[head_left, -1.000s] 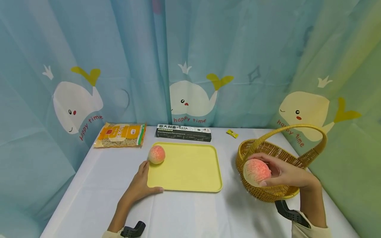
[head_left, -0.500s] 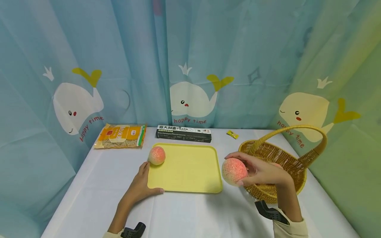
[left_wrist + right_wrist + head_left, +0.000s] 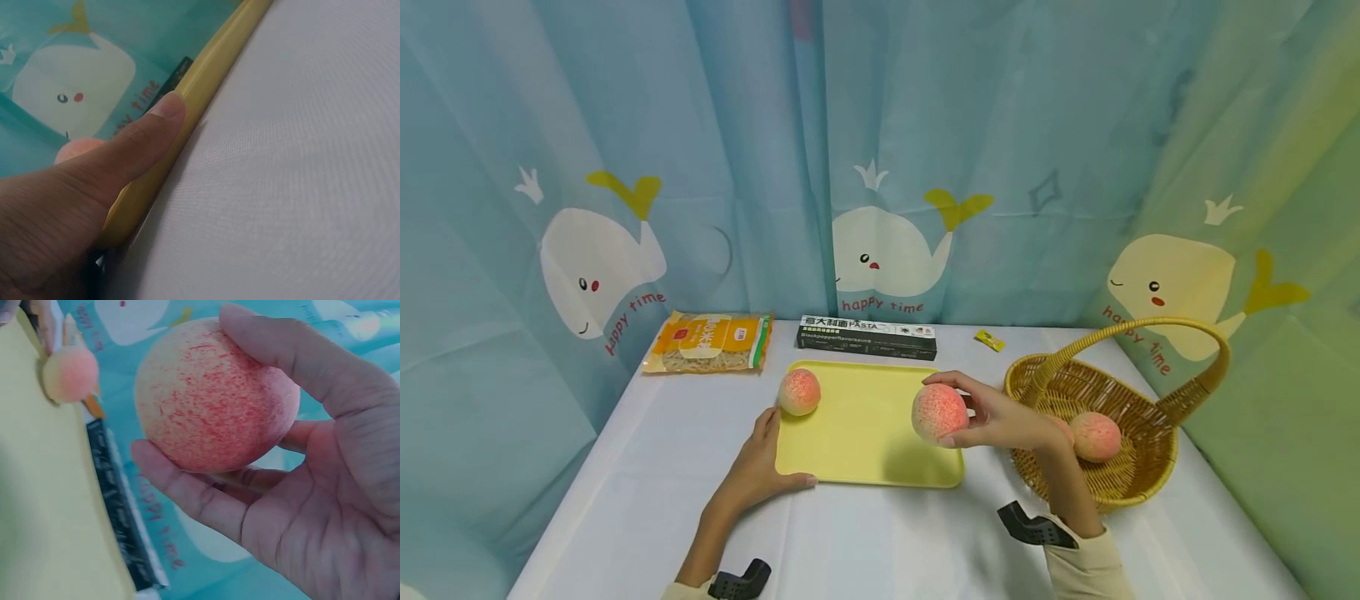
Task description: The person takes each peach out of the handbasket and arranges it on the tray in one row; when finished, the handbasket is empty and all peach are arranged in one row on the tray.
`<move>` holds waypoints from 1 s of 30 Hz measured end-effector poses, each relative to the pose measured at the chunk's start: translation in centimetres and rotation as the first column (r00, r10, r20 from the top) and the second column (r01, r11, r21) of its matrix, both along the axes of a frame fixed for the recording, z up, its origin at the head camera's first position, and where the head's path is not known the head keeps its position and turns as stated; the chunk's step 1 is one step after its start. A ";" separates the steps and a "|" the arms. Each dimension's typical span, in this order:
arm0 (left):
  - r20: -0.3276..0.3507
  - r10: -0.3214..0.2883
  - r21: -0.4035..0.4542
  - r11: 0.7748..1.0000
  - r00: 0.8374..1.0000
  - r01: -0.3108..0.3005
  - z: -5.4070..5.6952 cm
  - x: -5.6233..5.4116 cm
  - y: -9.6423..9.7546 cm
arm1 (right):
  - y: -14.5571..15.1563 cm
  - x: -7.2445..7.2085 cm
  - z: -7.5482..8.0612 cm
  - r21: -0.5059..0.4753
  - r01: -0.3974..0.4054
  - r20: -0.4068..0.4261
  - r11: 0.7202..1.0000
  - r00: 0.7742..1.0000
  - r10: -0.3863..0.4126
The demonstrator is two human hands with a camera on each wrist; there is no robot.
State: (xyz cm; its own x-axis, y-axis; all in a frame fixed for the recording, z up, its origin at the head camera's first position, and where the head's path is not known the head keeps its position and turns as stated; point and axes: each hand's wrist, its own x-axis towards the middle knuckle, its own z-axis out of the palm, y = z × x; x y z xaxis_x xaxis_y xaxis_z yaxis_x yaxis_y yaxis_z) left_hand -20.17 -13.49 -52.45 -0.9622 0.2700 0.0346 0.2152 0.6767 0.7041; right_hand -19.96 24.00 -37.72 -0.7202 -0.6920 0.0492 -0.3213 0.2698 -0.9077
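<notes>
A pink-and-cream peach [image 3: 938, 414] is held by my right hand [image 3: 1000, 418] above the right side of a yellow tray [image 3: 857, 433]. In the right wrist view, thumb and fingers curl round this peach [image 3: 212, 400]. My left hand [image 3: 758, 468] rests at the tray's near left corner, fingers along the left side and thumb along the front edge. The left wrist view has the straight thumb [image 3: 140, 140] against the tray's rim [image 3: 209, 75]; the other fingers are hidden there. A second peach [image 3: 800, 392] sits at the tray's left, just beyond the left fingertips.
A wicker basket [image 3: 1165, 471] with a tall handle stands at the right, holding a peach [image 3: 1097, 437] and another partly hidden behind the right wrist. Along the back lie an orange noodle bag [image 3: 708, 342], a black-and-white pasta box [image 3: 867, 337] and a small yellow packet [image 3: 989, 340].
My right hand has carried the peach leftward from over the basket to over the tray, uncovering peaches inside the basket. The left hand keeps its place at the tray corner.
</notes>
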 end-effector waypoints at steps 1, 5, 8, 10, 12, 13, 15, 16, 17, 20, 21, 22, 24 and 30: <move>0.002 0.001 -0.001 1.000 1.000 -0.001 0.0 0.0 0.0 | -0.3 -0.2 -0.3 -0.003 0.001 0.007 1.000 1.000 -0.001; 0.005 0.004 -0.003 1.000 1.000 -0.004 -0.1 0.0 0.1 | -1.4 -1.1 -1.7 -0.027 0.009 0.037 1.000 0.999 -0.008; 0.007 0.001 -0.005 1.000 1.000 -0.001 -0.1 0.0 0.1 | -2.1 -1.8 -2.8 -0.038 0.028 0.048 0.999 0.998 -0.026; 0.006 0.000 -0.007 1.000 1.000 0.000 0.0 0.0 0.0 | -2.6 -2.3 -3.6 -0.037 0.045 0.062 0.998 0.997 -0.042; 0.003 0.000 -0.007 1.000 1.000 0.000 0.1 0.0 0.0 | -3.2 -2.8 -4.3 -0.031 0.065 0.073 0.997 0.995 -0.062; 0.002 0.001 -0.008 1.000 1.000 -0.001 0.1 -0.1 0.0 | -3.6 -3.0 -4.7 -0.028 0.075 0.083 0.997 0.994 -0.072; 0.000 0.001 -0.006 1.000 1.000 -0.001 0.2 -0.1 -0.1 | -4.2 -3.6 -5.5 -0.025 0.093 0.095 0.995 0.991 -0.090; 0.001 0.001 -0.005 1.000 1.000 -0.001 0.2 -0.1 -0.1 | -4.5 -3.9 -5.9 -0.023 0.102 0.098 0.995 0.990 -0.099; 0.001 0.001 -0.005 1.000 1.000 -0.001 0.3 -0.1 -0.1 | -4.8 -4.3 -6.4 -0.023 0.110 0.099 0.994 0.989 -0.107; 0.004 0.000 -0.003 1.000 1.000 0.000 0.3 -0.1 0.0 | -5.7 -5.2 -7.8 -0.026 0.131 0.099 0.991 0.987 -0.128; 0.004 0.000 -0.002 1.000 1.000 0.000 0.2 -0.1 0.0 | -6.0 -5.5 -8.3 -0.024 0.141 0.097 0.990 0.986 -0.138; 0.004 0.000 0.000 1.000 1.000 0.000 0.2 -0.1 -0.1 | -6.3 -5.8 -8.6 -0.019 0.150 0.091 0.989 0.985 -0.147; 0.004 0.001 0.002 1.000 1.000 -0.001 0.1 -0.1 -0.1 | -7.0 -6.2 -9.3 -0.018 0.162 0.075 0.987 0.984 -0.160; 0.006 0.004 0.006 1.000 1.000 -0.004 0.1 0.1 0.0 | -8.7 -7.2 -10.2 -0.002 0.201 0.045 0.980 0.979 -0.201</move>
